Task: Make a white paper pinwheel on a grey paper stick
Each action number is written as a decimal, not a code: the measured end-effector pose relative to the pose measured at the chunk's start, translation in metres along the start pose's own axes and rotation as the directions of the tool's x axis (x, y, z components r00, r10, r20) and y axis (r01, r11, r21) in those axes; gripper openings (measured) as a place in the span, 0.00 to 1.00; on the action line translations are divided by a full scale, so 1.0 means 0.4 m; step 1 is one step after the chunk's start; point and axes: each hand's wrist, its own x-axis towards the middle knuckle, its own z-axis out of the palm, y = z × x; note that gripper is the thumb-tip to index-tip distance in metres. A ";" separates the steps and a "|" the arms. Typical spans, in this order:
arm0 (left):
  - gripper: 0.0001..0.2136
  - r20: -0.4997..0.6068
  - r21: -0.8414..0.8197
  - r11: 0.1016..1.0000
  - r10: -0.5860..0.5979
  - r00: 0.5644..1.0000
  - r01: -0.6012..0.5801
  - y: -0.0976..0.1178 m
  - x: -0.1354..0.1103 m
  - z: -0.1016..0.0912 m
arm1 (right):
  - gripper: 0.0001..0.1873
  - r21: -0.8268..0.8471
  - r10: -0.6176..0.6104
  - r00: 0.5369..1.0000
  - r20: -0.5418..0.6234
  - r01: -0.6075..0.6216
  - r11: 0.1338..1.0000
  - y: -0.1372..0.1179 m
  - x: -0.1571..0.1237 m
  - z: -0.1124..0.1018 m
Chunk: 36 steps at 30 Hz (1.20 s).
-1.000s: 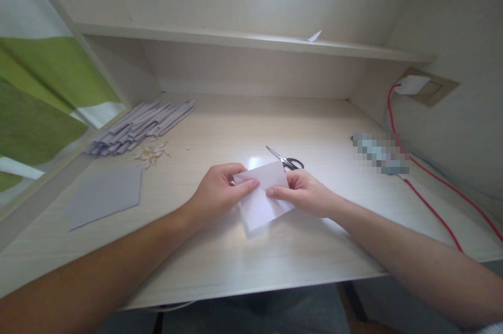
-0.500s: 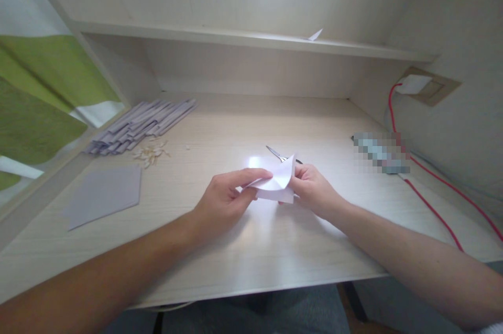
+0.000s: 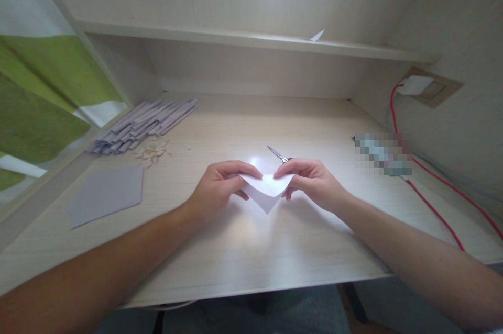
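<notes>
A white sheet of paper [image 3: 268, 193], creased and bent, hangs between my two hands a little above the desk, one corner pointing down toward me. My left hand [image 3: 222, 185] pinches its left side between thumb and fingers. On the right side, my right hand [image 3: 312, 179] grips it the same way, both thumbs near the upper edge. Just behind my right hand lies a pair of scissors [image 3: 277, 154], blades toward the back left; its handles are mostly hidden by the hand.
At the left are a pile of folded paper strips [image 3: 145, 124], small pale scraps [image 3: 152, 153] and a stack of flat paper [image 3: 108, 195]. A blurred-out device [image 3: 379, 153] with a red cable [image 3: 436, 216] lies at the right. A shelf [image 3: 236, 36] runs above the desk [image 3: 220, 266].
The paper has been turned so a corner points toward me. My right hand has shifted its hold to the upper right side, level with the left hand.
</notes>
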 end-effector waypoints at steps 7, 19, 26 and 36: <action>0.07 -0.129 -0.090 0.996 -0.013 0.992 0.001 0.003 0.018 -0.017 | 0.11 0.011 0.022 0.999 -0.041 -0.021 1.000 -0.003 0.005 -0.004; 0.05 -0.190 -0.152 0.985 0.045 0.981 -0.075 0.006 0.033 -0.046 | 0.07 0.116 0.003 0.990 -0.138 0.014 0.993 0.012 0.016 -0.030; 0.04 -0.248 -0.184 0.981 0.017 0.969 -0.064 0.018 0.034 -0.040 | 0.10 0.100 0.041 0.983 -0.179 -0.023 0.995 0.011 0.018 -0.020; 0.05 -0.238 -0.123 0.992 0.002 0.971 -0.032 0.019 0.037 -0.045 | 0.08 0.167 0.088 0.963 -0.257 -0.046 0.985 0.008 0.022 -0.025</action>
